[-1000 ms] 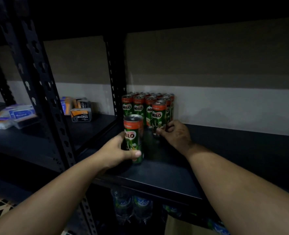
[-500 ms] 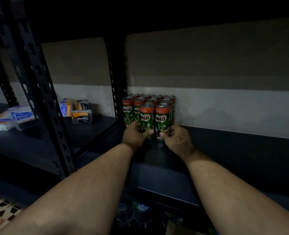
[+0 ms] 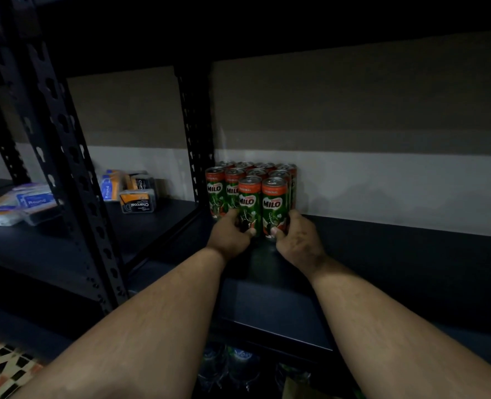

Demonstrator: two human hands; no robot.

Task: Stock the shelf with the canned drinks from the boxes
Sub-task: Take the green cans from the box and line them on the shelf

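Left can (image 3: 249,203) now pushed in beside the right can (image 3: 274,204) – a second ago still out near the shelf (image 3: 382,249) edge. Front pair squared against the block at the back wall; more to fetch from boxes, out of view. Left hand (image 3: 230,235) wrapped round its can's base, right hand (image 3: 299,237) likewise. Readable: "MILO", "ORIGINAL"; on packs (image 3: 137,200) next bay – "Charcoal", "Round".

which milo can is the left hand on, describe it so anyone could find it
On the black shelf, a cluster of Milo cans stands against the upright post. Two cans sit out front; the left hand grips the front-left can, directly beside the front-right can held by the right hand.
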